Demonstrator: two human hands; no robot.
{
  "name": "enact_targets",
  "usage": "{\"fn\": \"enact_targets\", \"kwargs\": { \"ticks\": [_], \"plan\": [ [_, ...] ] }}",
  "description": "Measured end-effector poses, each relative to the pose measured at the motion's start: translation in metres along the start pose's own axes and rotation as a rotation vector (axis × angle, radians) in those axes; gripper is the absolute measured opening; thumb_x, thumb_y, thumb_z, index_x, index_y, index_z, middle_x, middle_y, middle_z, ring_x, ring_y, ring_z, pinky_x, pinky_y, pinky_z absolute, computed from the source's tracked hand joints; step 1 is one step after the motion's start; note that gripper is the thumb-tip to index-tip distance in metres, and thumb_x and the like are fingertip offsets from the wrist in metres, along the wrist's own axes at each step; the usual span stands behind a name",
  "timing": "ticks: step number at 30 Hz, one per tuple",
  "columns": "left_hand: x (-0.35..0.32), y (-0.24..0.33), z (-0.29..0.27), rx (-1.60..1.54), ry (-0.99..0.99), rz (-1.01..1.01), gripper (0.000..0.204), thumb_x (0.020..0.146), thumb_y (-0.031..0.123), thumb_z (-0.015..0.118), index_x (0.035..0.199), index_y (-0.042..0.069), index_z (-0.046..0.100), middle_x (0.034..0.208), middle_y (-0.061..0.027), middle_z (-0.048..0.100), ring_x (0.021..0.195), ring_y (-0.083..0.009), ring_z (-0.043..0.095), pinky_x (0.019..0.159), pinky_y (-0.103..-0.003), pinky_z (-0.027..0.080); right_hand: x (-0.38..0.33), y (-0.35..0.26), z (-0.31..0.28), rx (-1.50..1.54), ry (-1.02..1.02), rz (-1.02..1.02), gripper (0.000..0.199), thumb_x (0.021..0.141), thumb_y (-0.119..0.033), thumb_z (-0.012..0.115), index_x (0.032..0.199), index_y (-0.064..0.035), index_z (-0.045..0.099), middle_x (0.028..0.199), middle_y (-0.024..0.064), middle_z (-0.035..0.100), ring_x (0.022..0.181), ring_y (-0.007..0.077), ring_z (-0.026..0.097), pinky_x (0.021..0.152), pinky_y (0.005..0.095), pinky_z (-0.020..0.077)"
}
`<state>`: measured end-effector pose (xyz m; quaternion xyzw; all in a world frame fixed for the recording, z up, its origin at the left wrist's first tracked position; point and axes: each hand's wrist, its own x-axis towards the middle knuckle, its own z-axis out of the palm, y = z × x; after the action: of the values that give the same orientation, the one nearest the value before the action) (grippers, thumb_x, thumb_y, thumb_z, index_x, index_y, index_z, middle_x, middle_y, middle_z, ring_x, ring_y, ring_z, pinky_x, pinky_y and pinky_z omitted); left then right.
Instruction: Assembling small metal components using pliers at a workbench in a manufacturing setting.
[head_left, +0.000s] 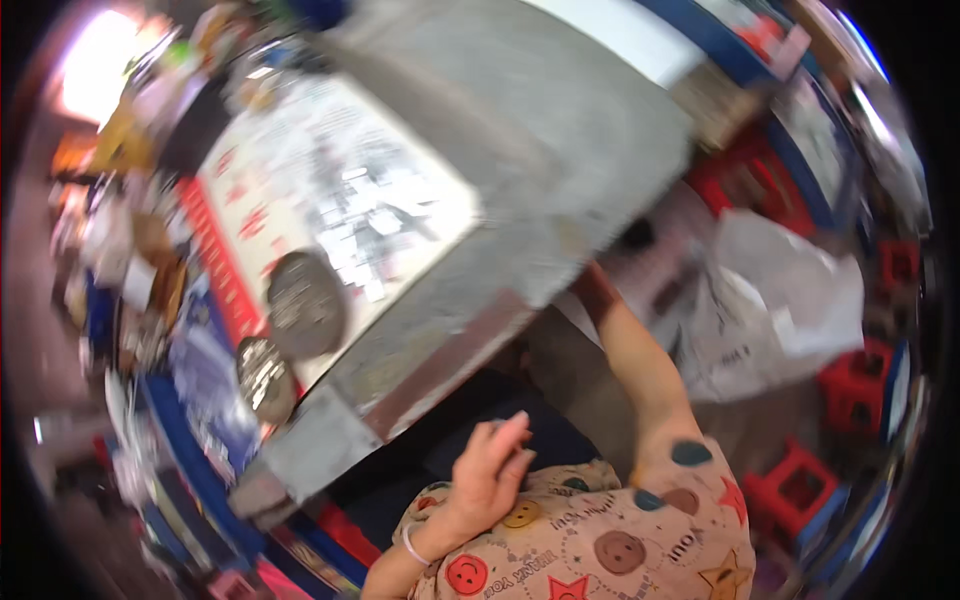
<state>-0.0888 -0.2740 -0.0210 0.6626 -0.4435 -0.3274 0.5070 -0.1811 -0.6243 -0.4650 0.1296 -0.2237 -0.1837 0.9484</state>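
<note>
My left hand (492, 474) is raised in front of my body, near the table's front edge. Its fingers are loosely bent and apart, and I see nothing held in them. My right arm stretches forward past the edge of the grey table (600, 130); the right hand (597, 285) is dark and blurred there, its fingers hidden. On the table lies a white board with a red border (420, 150), bearing many small shiny metal pieces (375, 215). Two round metal dishes sit at its near corner: a larger dish (306, 305) and a smaller dish (266, 380) with shiny pieces in it.
To the right of the table stands a large white plastic bag (770, 300). Red plastic stools (795, 485) are on the floor farther right. Mixed bags and papers (125, 250) crowd the left side. A reddish-brown strip (455, 360) runs along the table's front edge.
</note>
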Motion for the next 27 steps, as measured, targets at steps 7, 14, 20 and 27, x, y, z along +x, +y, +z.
{"fn": "enact_targets", "kwargs": {
  "ticks": [7, 14, 20, 27],
  "plan": [
    [-0.029, 0.003, -0.038, -0.158, 0.405, 0.002, 0.076, 0.089, -0.005, 0.06, 0.152, 0.004, 0.018, 0.105, -0.0112, 0.058, 0.089, -0.0166, 0.057, 0.083, -0.028, 0.047, 0.03, 0.343, 0.295, -1.91, 0.576, 0.117, 0.058, 0.082, 0.0, 0.055, 0.137, -0.0015, 0.035, 0.136, 0.017, 0.048, 0.114, 0.025, 0.056, 0.1, 0.0382, 0.0432],
    [-0.05, 0.004, -0.061, -0.559, 0.617, -0.072, 0.058, 0.1, 0.004, 0.048, 0.149, -0.002, 0.018, 0.114, -0.0055, 0.05, 0.108, -0.0125, 0.049, 0.099, -0.026, 0.037, 0.075, 0.435, 0.309, -2.439, -0.225, 0.356, 0.082, 0.069, -0.011, 0.081, 0.135, -0.0023, 0.034, 0.136, 0.0249, 0.044, 0.127, 0.0422, 0.045, 0.103, 0.0481, 0.0404],
    [-0.093, 0.007, -0.088, -0.363, 0.645, 0.127, 0.054, 0.098, 0.007, 0.049, 0.145, -0.004, 0.026, 0.142, -0.0175, 0.037, 0.128, -0.0236, 0.039, 0.108, -0.035, 0.031, 0.1, 0.477, 0.293, -2.399, -0.436, 0.418, 0.08, 0.077, -0.012, 0.077, 0.138, -0.0003, 0.027, 0.13, 0.0227, 0.045, 0.108, 0.0342, 0.056, 0.09, 0.0434, 0.0476],
    [-0.151, 0.013, -0.156, -1.247, 0.589, 0.177, 0.079, 0.099, 0.055, 0.04, 0.154, 0.009, 0.009, 0.151, -0.0219, 0.032, 0.14, -0.0335, 0.034, 0.118, -0.048, 0.022, 0.119, 0.529, 0.296, -1.661, 0.459, 0.727, 0.051, 0.081, 0.004, 0.062, 0.126, -0.0038, 0.038, 0.109, 0.0052, 0.052, 0.101, 0.0145, 0.052, 0.091, 0.0276, 0.0447]
  ]
}}
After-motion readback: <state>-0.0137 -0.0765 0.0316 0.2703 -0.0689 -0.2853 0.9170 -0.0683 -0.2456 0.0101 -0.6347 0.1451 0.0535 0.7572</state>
